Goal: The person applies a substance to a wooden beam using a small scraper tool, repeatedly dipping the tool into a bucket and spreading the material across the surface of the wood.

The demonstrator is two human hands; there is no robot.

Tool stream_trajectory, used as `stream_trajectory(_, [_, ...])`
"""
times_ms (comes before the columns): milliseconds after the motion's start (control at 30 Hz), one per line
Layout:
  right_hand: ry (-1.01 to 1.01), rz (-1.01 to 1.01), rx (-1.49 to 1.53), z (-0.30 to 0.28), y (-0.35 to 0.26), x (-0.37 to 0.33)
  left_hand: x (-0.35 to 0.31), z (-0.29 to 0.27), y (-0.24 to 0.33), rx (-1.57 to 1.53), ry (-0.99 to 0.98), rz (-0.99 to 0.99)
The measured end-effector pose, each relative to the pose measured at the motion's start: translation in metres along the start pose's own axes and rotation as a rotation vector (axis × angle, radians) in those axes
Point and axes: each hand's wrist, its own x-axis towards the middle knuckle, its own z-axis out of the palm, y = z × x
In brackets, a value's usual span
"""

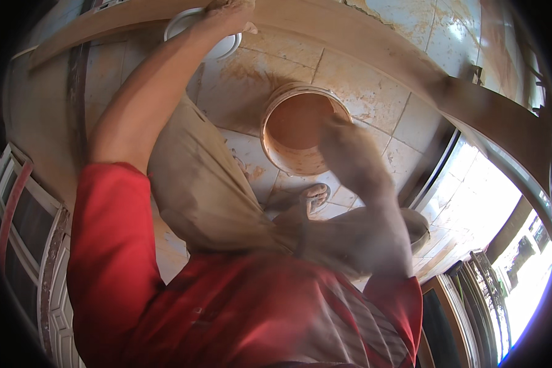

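Observation:
My left hand is up at the top edge, on the long brown wooden beam. Its thumb shows on the near side of the wood, while the other fingers are partly cut off by the picture's edge. Over the right rim of a round bucket, my right hand is smeared by motion. Its fingers cannot be made out, nor whether they hold anything. Reddish-brown material fills part of the bucket. Beyond my left forearm a white round lid or container is partly hidden.
Stained pale tiles lie around the bucket, close to my bare foot. A white-framed panel leans at the left. Several framed panels stand at the lower right, near a bright opening. The beam curves across the far side.

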Motion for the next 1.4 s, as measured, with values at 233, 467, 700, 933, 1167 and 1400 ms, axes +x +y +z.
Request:
stream_trajectory(233, [0.083, 0.148, -0.066, 0.096, 0.008, 0.057, 0.005, 0.001, 0.01, 0.037, 0.081, 0.043])
stream_trajectory(467, [0.045, 0.227, 0.108, 0.097, 0.004, 0.063, 0.003, 0.013, -0.009, 0.021, 0.072, 0.071])
stream_trajectory(700, [0.167, -0.007, 0.115, 0.116, 0.033, 0.057, 0.007, 0.01, -0.001, 0.02, 0.047, 0.047])
stream_trajectory(933, [0.226, -0.051, 0.259, 0.095, 0.029, 0.039, 0.014, 0.019, 0.001, -0.011, 0.108, 0.111])
stream_trajectory(1167, [0.128, 0.181, 0.138, 0.092, 0.021, 0.052, 0.008, 0.014, -0.004, 0.007, 0.095, 0.088])
stream_trajectory(1400, [0.117, 0.117, 0.101, 0.1, 0.011, 0.051, -0.006, -0.008, 0.011, 0.077, 0.027, -0.019])
